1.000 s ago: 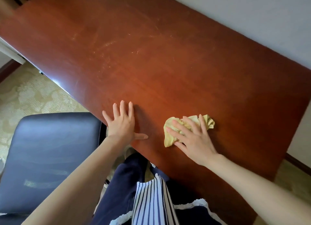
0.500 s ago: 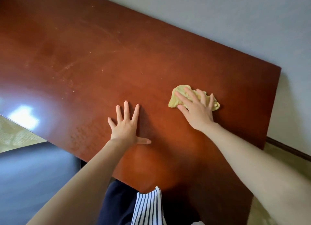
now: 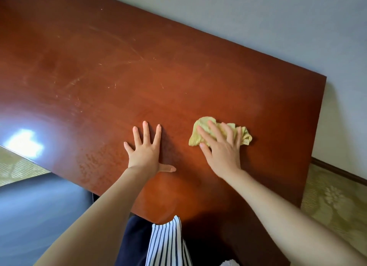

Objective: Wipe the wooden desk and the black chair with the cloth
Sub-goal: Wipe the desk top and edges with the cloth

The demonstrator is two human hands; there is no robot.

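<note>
Head view shows us the wooden tabletop (image 3: 139, 76) filling most of the scene, with the black chair (image 3: 39, 216) at its near-left edge. Our left hand (image 3: 146, 152) lies flat on the wood, fingers spread, its grip holding nothing. Our right hand (image 3: 222, 152) presses the crumpled yellow cloth (image 3: 201, 121) down with straight fingers, grip open, near the tabletop's right end.

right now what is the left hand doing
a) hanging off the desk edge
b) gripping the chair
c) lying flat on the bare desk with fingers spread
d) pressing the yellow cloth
c: the left hand lies flat on the bare wood of the desk, fingers spread and apart from the cloth, which sits under the right hand.
</note>
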